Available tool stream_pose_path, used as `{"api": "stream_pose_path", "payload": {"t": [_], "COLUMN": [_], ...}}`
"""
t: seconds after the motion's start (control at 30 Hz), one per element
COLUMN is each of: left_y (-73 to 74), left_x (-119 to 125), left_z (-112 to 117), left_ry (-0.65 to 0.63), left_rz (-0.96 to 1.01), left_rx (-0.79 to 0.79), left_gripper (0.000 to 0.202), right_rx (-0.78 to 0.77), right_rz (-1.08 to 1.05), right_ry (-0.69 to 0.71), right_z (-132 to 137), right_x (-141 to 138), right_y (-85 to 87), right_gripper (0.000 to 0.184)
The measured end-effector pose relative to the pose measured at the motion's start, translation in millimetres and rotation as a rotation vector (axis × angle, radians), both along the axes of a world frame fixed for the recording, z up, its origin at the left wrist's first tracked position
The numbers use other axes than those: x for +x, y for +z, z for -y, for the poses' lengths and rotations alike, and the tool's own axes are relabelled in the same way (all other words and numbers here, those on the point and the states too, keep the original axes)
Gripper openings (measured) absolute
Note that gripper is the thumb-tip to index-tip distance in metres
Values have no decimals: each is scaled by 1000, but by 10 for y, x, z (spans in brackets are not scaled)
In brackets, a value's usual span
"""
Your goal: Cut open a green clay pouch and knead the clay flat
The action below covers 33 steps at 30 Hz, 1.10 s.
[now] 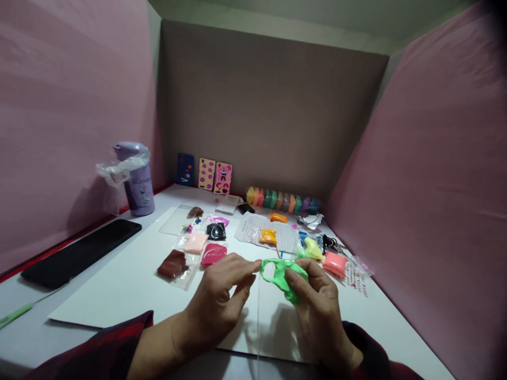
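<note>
A bright green lump of modelling clay (pixel 283 277) is stretched thin in the air above the white board, with an open hole near its left side. My right hand (pixel 319 301) grips its right part between thumb and fingers. At the left edge of the clay, my left hand (pixel 222 287) has its index fingertip against the rim, thumb close beneath and the other fingers curled. A thin pale line drops below the clay; I cannot tell what it is. Beyond my hands lie an orange clay packet (pixel 268 236), a yellow clay lump (pixel 312 248) and a coral clay packet (pixel 335 264).
Left of my hands are brown (pixel 173 265), crimson (pixel 214 254) and black (pixel 216 230) clay packets. A black phone (pixel 81 253) and purple tumbler (pixel 138 182) stand further left. Decorated phone cases (pixel 206 174) lean on the back wall, near a row of coloured clay (pixel 281 200).
</note>
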<state>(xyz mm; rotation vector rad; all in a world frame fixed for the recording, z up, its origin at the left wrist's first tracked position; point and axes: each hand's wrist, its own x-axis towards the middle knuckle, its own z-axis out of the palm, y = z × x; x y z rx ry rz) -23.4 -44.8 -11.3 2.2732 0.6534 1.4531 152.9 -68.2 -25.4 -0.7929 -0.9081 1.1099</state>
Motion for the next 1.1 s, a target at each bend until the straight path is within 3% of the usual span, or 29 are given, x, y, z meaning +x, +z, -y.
{"api": "stream_pose_path", "payload": {"t": [0.1,0.17,0.27,0.4,0.53,1.1], "left_y": [-20,-1,62,139,138,126], "left_x": [-8,-17,-22,7,47,72], "left_z": [-3,9,30,8,-41,-2], "left_ry": [-5,-2,31,-79,-253,-299], "left_rz": [-44,-22,81,267,304,445], "left_rx": [141,98,-225,-777,-1019,-1186], "left_gripper": [36,31,14,26,32,18], "right_rx": [-3,-6,-15,-31,-30,-20], "right_rz": [6,3,-15,6,55,74], "right_ry": [-11,-4,19,46,70,26], "right_z": [-8,-6,9,33,42,56], "right_x": [-3,-10,-16,-2,8,-13], "right_y": [-2,3,12,8,3,-5], "right_gripper": [19,19,20,23,25,25]}}
